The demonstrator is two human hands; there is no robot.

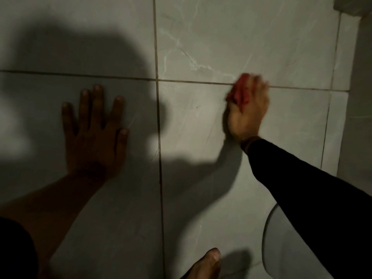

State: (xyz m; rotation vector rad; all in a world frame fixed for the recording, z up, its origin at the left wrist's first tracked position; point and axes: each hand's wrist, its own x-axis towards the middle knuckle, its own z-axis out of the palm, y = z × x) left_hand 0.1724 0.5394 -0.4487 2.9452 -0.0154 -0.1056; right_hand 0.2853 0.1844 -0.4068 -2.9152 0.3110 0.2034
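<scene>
1. Head view, task thing: a red rag lies against the pale marbled tiled floor, right on the horizontal grout line, in the tile to the right of the vertical joint. It is blurred, so its exact make cannot be told.
2. The right hand covers the rag from the right. Its fingers curl over the red material and grasp it, pressing it onto the tile. The fingertips are smeared with blur.
3. A dark band sits at that wrist, and a black sleeve runs from it down to the lower right corner.
4. The left hand is well apart from the rag, on the tile left of the vertical joint. It lies palm down with fingers released, straight and spread, holding nothing.
5. A broad shadow falls across the left tiles and over that hand.
6. A bare foot shows at the bottom edge.
7. A white rounded object sits partly behind the sleeve at lower right.
</scene>
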